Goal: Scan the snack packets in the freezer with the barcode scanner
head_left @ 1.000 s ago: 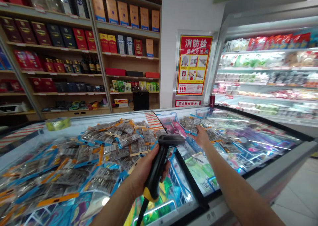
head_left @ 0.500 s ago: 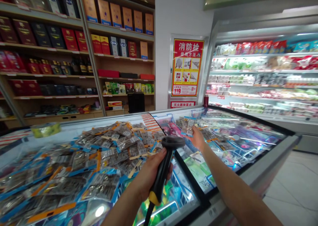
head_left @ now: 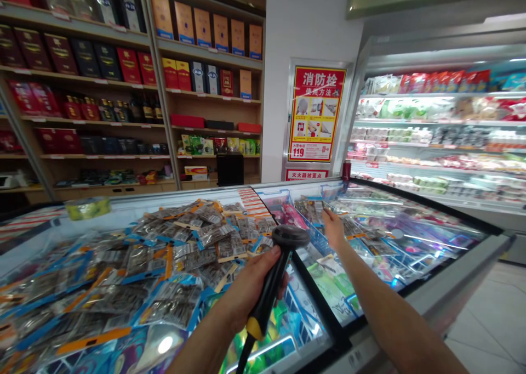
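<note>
My left hand (head_left: 257, 281) is wrapped round the handle of a black barcode scanner (head_left: 269, 292) with a yellow collar and a cable at its lower end. The scanner's head is up, above the freezer's glass top. My right hand (head_left: 333, 228) reaches over the right glass lid, its fingers apart beside a small pile of clear snack packets (head_left: 314, 210). No packet shows lifted in it, though its far fingers are partly hidden. To the left, a large heap of similar packets (head_left: 197, 242) with blue and orange edges covers the glass.
A roll of yellowish tape (head_left: 87, 207) lies at the freezer's far left. The dark lid frame (head_left: 316, 292) runs between the glass panes. A red can (head_left: 347, 169) stands at the back edge. Behind are shelves of boxes (head_left: 213, 83) and a lit chiller (head_left: 435, 127).
The packet my right hand held up has been let go among the packets on the right lid. The view has shifted slightly; the scanner stays in my left hand.
</note>
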`<state>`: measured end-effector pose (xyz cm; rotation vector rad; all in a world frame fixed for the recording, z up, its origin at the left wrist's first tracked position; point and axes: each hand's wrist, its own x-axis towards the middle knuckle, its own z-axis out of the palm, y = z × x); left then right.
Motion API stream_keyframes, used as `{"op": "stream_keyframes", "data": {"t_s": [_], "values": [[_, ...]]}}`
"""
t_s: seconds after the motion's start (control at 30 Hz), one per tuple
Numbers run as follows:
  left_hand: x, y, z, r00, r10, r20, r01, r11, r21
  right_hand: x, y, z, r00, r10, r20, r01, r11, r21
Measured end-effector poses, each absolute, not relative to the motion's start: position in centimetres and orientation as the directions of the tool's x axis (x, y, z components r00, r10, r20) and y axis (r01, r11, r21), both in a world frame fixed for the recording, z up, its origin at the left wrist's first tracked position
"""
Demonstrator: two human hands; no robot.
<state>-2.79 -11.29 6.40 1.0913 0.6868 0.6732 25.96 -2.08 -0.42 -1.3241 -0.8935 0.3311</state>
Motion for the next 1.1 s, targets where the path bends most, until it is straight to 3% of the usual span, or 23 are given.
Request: {"op": "stream_keyframes", "data": {"t_s": [0.17, 0.33, 0.5, 0.8, 1.1], "values": [[-3.2, -10.7, 6.9, 0.585, 0.801, -0.128, -0.165, 0.272, 0.948, 24.5, -2.5, -1.4, 0.556, 0.716, 0.423, 0.507, 0.111, -0.855], [-3.5, -10.4, 6.9, 0.590, 0.799, -0.117, -0.178, 0.270, 0.946, 23.9, -2.6, -1.4, 0.583, 0.706, 0.402, 0.540, 0.033, -0.841], [-3.5, -10.7, 7.0, 0.617, 0.769, -0.171, -0.209, 0.369, 0.906, 25.6, -2.9, 0.2, 0.676, 0.661, 0.326, 0.374, 0.073, -0.924], [-3.2, -11.1, 7.0, 0.609, 0.770, -0.191, -0.196, 0.379, 0.904, 24.8, -3.3, 1.7, 0.610, 0.776, 0.160, -0.066, 0.251, -0.966], [-3.2, -10.7, 6.8, 0.607, 0.771, -0.195, -0.216, 0.396, 0.892, 24.0, -3.4, 1.8, 0.545, 0.828, 0.130, -0.199, 0.278, -0.940]]}}
